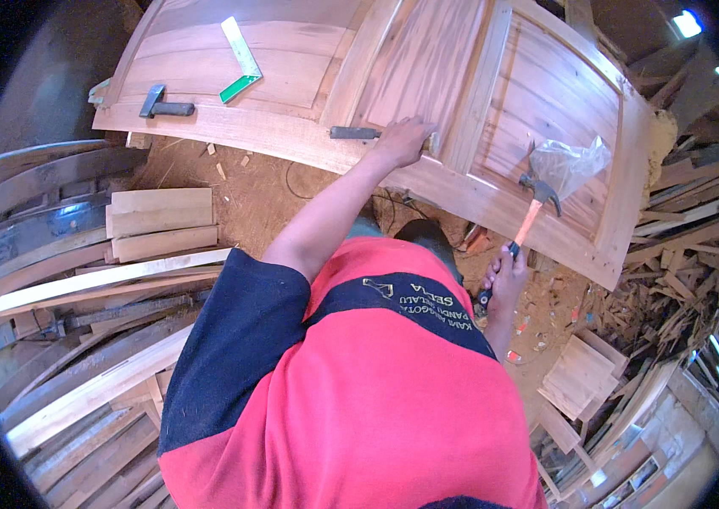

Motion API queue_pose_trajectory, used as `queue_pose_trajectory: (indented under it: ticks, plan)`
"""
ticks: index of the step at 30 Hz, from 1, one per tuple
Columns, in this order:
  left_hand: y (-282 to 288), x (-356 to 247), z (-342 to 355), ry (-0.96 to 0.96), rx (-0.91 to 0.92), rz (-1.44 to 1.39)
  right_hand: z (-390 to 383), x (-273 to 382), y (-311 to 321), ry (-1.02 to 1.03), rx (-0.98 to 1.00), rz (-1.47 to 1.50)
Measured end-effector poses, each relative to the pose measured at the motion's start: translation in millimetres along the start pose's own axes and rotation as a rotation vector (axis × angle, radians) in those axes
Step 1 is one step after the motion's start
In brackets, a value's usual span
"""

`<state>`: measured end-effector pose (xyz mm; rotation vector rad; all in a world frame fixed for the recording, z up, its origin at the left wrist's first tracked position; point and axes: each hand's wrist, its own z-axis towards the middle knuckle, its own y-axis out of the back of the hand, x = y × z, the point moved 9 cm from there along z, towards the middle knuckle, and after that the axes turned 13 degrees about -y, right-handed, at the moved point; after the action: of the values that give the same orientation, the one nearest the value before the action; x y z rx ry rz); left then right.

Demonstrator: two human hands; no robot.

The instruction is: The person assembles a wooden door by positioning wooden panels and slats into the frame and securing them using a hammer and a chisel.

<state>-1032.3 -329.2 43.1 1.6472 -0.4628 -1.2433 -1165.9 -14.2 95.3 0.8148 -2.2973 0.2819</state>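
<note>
My right hand (504, 273) is wrapped round the lower grip of a claw hammer (528, 219) with an orange and black handle; its metal head is raised over the right panel of a wooden panel door (427, 174). On the door's near part, my left hand (404, 142) is closed, with a small pale piece showing at its right side. A tool with a dark handle (354, 133) lies just left of these fingers; whether they touch it is hidden. A clear plastic bag (570, 165) rests on the panel beyond the hammer head.
Farther left on the door lie a second hammer (164, 105) with a dark handle and a try square (241, 64) with a green stock. Stacked planks (161, 222) stand at left, and a heap of wood offcuts (694, 254) at right. Sawdust and scraps cover the ground.
</note>
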Motion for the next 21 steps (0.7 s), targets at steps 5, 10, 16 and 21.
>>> queue_pose_trajectory:
  ticks: [5,10,16,21]
  plan:
    - [6,15,0,-0.056,-0.13,-0.081,-6,0,-12,0.018,-0.08,0.026]
    - [5,21,-6,0.025,-0.035,-0.13,-9,37,-25,0.207,-0.206,0.313]
    - [3,21,3,0.001,-0.011,-0.148,25,-1,-104,0.166,-0.032,0.167]
    - [3,29,-2,0.0,-0.042,-0.152,14,-10,-118,-0.116,0.108,-0.108]
